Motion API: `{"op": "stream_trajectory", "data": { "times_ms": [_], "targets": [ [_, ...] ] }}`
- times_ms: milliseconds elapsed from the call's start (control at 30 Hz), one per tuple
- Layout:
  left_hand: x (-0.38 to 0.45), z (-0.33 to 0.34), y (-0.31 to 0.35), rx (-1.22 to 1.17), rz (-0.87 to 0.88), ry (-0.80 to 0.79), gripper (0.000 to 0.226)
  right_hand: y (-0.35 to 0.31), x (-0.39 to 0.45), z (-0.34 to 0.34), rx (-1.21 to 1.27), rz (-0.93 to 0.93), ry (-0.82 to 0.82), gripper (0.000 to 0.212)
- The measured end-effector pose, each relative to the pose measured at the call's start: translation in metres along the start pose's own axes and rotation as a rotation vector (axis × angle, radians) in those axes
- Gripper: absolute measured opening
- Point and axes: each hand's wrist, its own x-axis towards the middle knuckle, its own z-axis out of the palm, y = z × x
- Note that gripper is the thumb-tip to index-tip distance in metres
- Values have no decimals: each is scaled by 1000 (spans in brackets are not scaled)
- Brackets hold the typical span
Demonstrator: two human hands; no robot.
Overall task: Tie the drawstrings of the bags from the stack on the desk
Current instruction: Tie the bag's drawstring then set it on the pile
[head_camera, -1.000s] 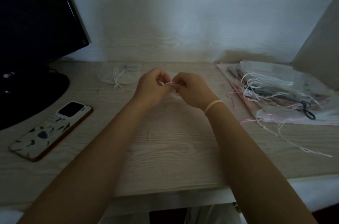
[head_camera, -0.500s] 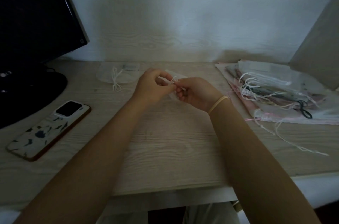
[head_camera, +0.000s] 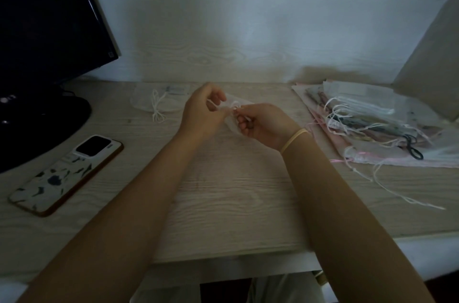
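Observation:
A small sheer white bag [head_camera: 232, 126] hangs between my hands above the middle of the desk. My left hand [head_camera: 202, 111] pinches one end of its white drawstring [head_camera: 234, 105], and my right hand [head_camera: 260, 122] pinches the other end, palm turned up. A small loop of string shows between the fingertips. The stack of sheer bags [head_camera: 367, 123] lies at the right, with loose white and pink strings trailing off it. Another sheer bag [head_camera: 159, 104] with bunched white strings lies flat at the back left.
A dark monitor [head_camera: 49, 17] on a round black base [head_camera: 37, 123] fills the left. A phone [head_camera: 64, 173] in a patterned case lies face down at the front left. A slanted panel [head_camera: 432, 74] stands behind the stack. The desk's front edge [head_camera: 223, 253] runs below my forearms.
My hands have drawn slightly apart and the right hand has turned palm up and dropped a little. A loop of drawstring now shows between them.

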Motion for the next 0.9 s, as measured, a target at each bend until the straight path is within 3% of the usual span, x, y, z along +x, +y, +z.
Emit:
{"op": "stream_trajectory", "data": {
  "times_ms": [100,200,333,500,600,767,900],
  "targets": [
    [2,-1,-3,83,40,18,28,1,1,0,1,6,21,14],
    [-3,0,-3,152,65,-24,13,0,0,0,9,5,12,16],
    [-2,0,-4,233,124,-38,13,2,1,0,5,-13,14,19],
    [-1,-4,-3,281,54,-40,8,4,2,-3,46,-97,17,10],
    [-2,-4,-3,294,-60,-130,13,3,4,-6,64,-169,153,22],
    [-2,-12,-7,447,-153,-264,18,3,13,-19,3,-318,485,11],
    [-4,-13,0,800,-129,-295,21,6,11,-12,-146,-346,505,5]
  ]
}}
